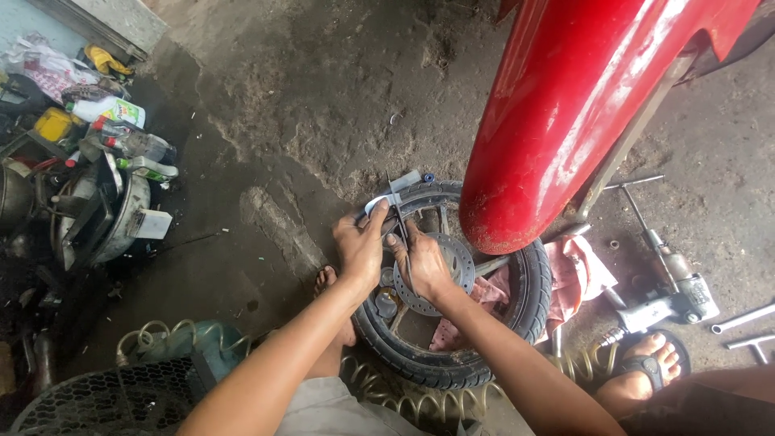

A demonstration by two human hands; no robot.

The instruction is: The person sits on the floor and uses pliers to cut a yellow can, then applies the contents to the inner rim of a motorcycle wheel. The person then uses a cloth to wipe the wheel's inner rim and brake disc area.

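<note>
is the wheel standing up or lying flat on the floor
Lying flat. The wheel rests on its side on the concrete floor, brake disc facing up, with the left hand and right hand on it.

A glossy red fender hangs over a black tyre with a grey perforated brake disc. A pink rag lies on the mottled grey-brown floor, beside a yellow can.

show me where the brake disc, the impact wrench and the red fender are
brake disc (462, 260), head view, right part of the drilled plate.
impact wrench (674, 303), head view, grey body.
red fender (565, 105), head view, middle of the glossy panel.
</note>
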